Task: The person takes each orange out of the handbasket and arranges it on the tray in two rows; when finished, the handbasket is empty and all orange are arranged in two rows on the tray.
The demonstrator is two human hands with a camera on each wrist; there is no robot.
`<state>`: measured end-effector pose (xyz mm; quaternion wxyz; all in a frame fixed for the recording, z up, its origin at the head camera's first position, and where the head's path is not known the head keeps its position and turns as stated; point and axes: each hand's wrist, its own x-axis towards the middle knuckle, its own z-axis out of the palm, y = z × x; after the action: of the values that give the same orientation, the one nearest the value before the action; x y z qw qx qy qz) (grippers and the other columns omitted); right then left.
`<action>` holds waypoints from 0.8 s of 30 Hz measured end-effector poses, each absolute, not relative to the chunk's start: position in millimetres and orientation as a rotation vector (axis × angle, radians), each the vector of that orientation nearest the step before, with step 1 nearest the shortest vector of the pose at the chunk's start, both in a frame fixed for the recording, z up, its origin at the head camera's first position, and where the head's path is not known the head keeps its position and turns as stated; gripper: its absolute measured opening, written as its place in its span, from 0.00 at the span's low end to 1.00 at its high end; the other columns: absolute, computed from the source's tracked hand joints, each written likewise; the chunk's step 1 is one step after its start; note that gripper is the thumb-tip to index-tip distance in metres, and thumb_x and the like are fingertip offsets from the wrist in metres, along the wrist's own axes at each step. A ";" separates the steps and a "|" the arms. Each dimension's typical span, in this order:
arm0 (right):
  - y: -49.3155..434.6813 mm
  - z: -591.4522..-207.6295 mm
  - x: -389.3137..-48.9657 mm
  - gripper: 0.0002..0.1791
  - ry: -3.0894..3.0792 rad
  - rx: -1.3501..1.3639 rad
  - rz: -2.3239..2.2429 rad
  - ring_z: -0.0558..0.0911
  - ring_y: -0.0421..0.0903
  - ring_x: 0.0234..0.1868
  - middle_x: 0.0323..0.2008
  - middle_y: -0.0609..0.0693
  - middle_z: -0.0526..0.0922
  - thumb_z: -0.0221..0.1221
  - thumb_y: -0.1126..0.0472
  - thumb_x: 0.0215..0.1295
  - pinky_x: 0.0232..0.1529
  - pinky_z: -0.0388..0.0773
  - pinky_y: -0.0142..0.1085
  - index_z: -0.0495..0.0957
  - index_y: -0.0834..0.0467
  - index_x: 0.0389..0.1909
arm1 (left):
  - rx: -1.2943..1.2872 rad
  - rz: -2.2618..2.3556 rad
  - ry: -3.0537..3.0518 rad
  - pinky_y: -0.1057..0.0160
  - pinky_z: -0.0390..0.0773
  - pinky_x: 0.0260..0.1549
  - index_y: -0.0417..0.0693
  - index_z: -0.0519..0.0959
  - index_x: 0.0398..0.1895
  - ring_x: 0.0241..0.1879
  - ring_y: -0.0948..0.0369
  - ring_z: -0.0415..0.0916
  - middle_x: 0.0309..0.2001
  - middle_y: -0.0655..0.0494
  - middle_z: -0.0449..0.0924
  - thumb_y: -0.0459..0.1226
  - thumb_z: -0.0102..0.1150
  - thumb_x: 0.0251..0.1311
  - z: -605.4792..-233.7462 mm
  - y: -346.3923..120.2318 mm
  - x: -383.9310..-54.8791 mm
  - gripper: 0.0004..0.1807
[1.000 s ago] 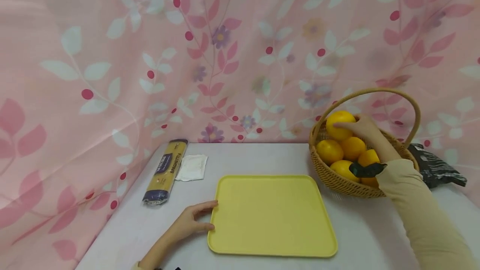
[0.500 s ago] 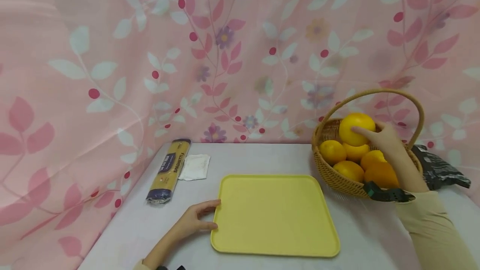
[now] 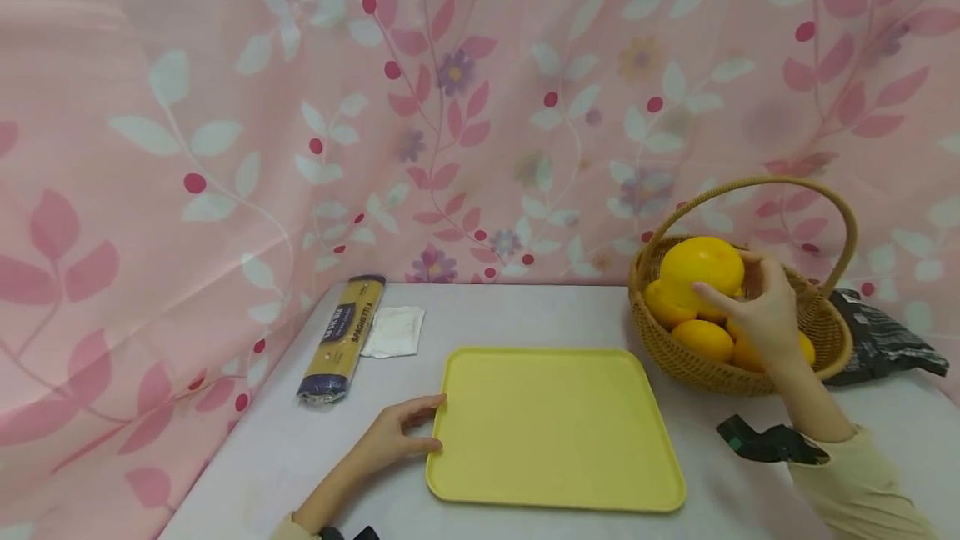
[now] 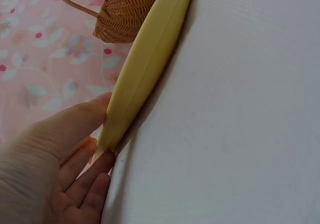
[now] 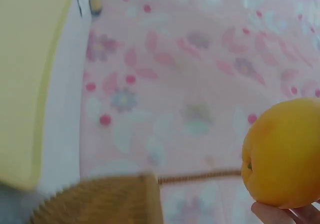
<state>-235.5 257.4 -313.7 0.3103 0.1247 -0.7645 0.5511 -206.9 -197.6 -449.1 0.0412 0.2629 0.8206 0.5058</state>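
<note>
With thumb and fingers spread around it, my right hand (image 3: 772, 307) holds a large orange (image 3: 702, 272) over the wicker basket (image 3: 828, 344). The same orange (image 5: 282, 154) fills the lower right of the right wrist view, its stem end showing and fingertips (image 5: 272, 215) beneath it. Several more oranges (image 3: 703, 341) lie in the basket, partly hidden by the hand and the held one. At the yellow tray (image 3: 555, 427), my left hand (image 3: 390, 438) rests its thumb and fingertips against the left rim. The left wrist view shows those fingers touching the tray's edge (image 4: 142, 68).
A spaghetti packet (image 3: 345, 338) lies at the back left, beside a folded white tissue (image 3: 394, 332). Behind the basket, on the right, is a black bag (image 3: 885, 340). The basket's tall handle (image 3: 787, 179) arches above the fruit. A pink floral curtain (image 3: 525, 107) stands behind the table.
The right hand has lifted the orange off the fruit below and turned it toward me, its forearm shifting nearer the front. The left hand stays at the tray's rim. The head view turned slightly left.
</note>
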 end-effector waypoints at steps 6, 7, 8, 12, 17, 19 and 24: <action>221.7 -315.9 -240.3 0.22 -2.057 0.515 1.583 0.73 0.40 0.38 0.41 0.48 0.71 0.59 0.74 0.52 0.33 0.73 0.24 0.64 0.62 0.47 | 0.724 1.550 2.530 0.55 0.62 0.53 0.33 0.69 0.55 0.55 0.48 0.64 0.55 0.42 0.68 0.34 0.68 0.43 -457.7 -198.5 -210.0 0.33; 215.8 -317.1 -241.7 0.21 -2.066 0.529 1.605 0.73 0.40 0.38 0.41 0.49 0.71 0.59 0.74 0.53 0.33 0.73 0.24 0.64 0.63 0.47 | 0.726 1.549 2.532 0.55 0.62 0.53 0.33 0.69 0.55 0.55 0.47 0.64 0.55 0.42 0.68 0.34 0.68 0.43 -458.5 -198.0 -209.6 0.33; 209.9 -318.5 -243.3 0.21 -2.074 0.540 1.618 0.73 0.40 0.38 0.41 0.49 0.71 0.59 0.74 0.53 0.34 0.74 0.24 0.63 0.65 0.47 | 0.724 1.548 2.533 0.55 0.61 0.53 0.34 0.69 0.55 0.55 0.47 0.63 0.56 0.42 0.68 0.34 0.68 0.43 -459.4 -197.8 -209.5 0.33; 184.5 -323.8 -249.5 0.24 -2.080 0.578 1.682 0.74 0.40 0.38 0.43 0.54 0.71 0.60 0.73 0.52 0.36 0.73 0.27 0.61 0.71 0.47 | 0.726 1.558 2.532 0.54 0.61 0.54 0.34 0.69 0.55 0.56 0.48 0.63 0.56 0.42 0.68 0.35 0.68 0.42 -462.7 -197.4 -209.0 0.33; 154.4 -328.0 -256.7 0.24 -2.086 0.614 1.762 0.74 0.42 0.41 0.45 0.59 0.71 0.63 0.71 0.51 0.42 0.72 0.29 0.63 0.70 0.47 | 0.732 1.544 2.518 0.57 0.60 0.55 0.36 0.68 0.57 0.56 0.49 0.62 0.56 0.44 0.67 0.38 0.68 0.43 -464.8 -199.8 -209.2 0.35; 144.9 -328.5 -259.7 0.24 -2.095 0.628 1.771 0.74 0.44 0.41 0.45 0.59 0.71 0.63 0.69 0.51 0.42 0.72 0.30 0.64 0.69 0.47 | 0.747 1.546 2.506 0.56 0.59 0.55 0.35 0.68 0.57 0.57 0.48 0.62 0.57 0.43 0.67 0.38 0.68 0.43 -465.1 -201.2 -210.5 0.35; 130.7 -328.4 -266.2 0.24 -2.116 0.654 1.762 0.74 0.50 0.41 0.42 0.59 0.72 0.65 0.66 0.50 0.41 0.73 0.34 0.66 0.68 0.45 | 0.736 1.567 2.450 0.54 0.57 0.56 0.34 0.67 0.58 0.58 0.48 0.61 0.58 0.43 0.65 0.37 0.68 0.43 -463.8 -201.5 -212.8 0.36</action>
<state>-266.2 130.7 -328.4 0.1552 0.2284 -0.7385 0.6151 -212.8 -201.5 -463.8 0.0708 0.2449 0.8146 0.5210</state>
